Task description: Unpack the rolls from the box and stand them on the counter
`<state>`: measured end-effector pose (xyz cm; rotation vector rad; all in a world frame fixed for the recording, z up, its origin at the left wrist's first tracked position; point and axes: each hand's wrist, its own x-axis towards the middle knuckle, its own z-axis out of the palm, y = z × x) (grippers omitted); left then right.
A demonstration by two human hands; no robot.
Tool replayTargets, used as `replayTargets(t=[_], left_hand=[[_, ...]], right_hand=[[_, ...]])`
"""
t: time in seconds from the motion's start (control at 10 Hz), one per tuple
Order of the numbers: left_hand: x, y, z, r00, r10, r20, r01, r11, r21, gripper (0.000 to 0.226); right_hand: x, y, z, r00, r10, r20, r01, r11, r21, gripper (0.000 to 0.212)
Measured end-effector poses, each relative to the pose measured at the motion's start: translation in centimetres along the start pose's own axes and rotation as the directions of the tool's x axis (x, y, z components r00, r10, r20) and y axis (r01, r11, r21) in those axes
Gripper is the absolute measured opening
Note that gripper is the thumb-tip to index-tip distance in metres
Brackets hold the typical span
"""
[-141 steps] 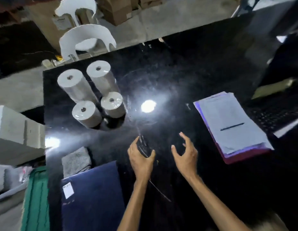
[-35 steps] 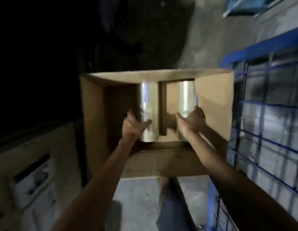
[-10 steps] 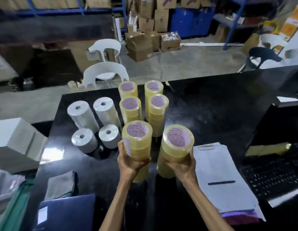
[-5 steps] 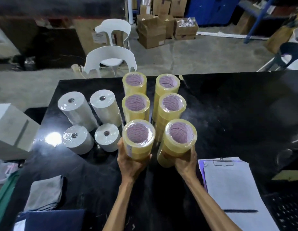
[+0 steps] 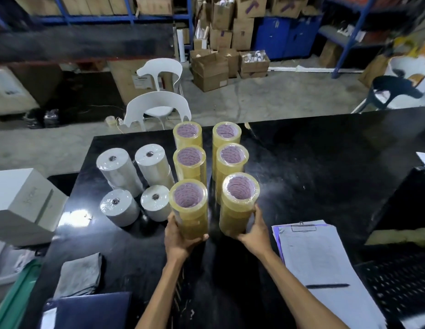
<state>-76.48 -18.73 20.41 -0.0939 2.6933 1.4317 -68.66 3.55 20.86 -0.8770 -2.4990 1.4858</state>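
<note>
Two upright stacks of yellow tape rolls are being gripped on the black counter (image 5: pixel 313 162): the near-left stack (image 5: pixel 189 210) by the left hand (image 5: pixel 180 238), the near-right stack (image 5: pixel 238 204) by the right hand (image 5: pixel 254 231), fingers wrapped around the bases. Four more stacks (image 5: pixel 206 150) are standing at twelve o'clock, white paper rolls (image 5: pixel 135 181) at ten o'clock.

Six yellowish tape stacks (image 5: pixel 227 150) are standing upright: one in each hand's grip, four just beyond the grips in two pairs. Four white paper rolls (image 5: pixel 137 181) are sitting left of the grips. One clipboard (image 5: pixel 325 267) is lying to their right.
</note>
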Motion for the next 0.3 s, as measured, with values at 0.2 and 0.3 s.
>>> replayTargets(t=[0.2,0.3], left_hand=[[-6.3,-0.3,-0.7,0.992,-0.077,0.099,0.07,0.995,0.073,0.102],[-10.7,1.1,-0.8,0.989,0.048,0.137,-0.064,0.992,0.112,0.096]], right_hand=[[-7.7,0.3,-4.1,0.999,0.033,0.032,-0.03,0.995,-0.095,0.116],[-11.6,0.9,-6.0,1.0,-0.012,0.008,0.013,0.98,-0.2,0.105]])
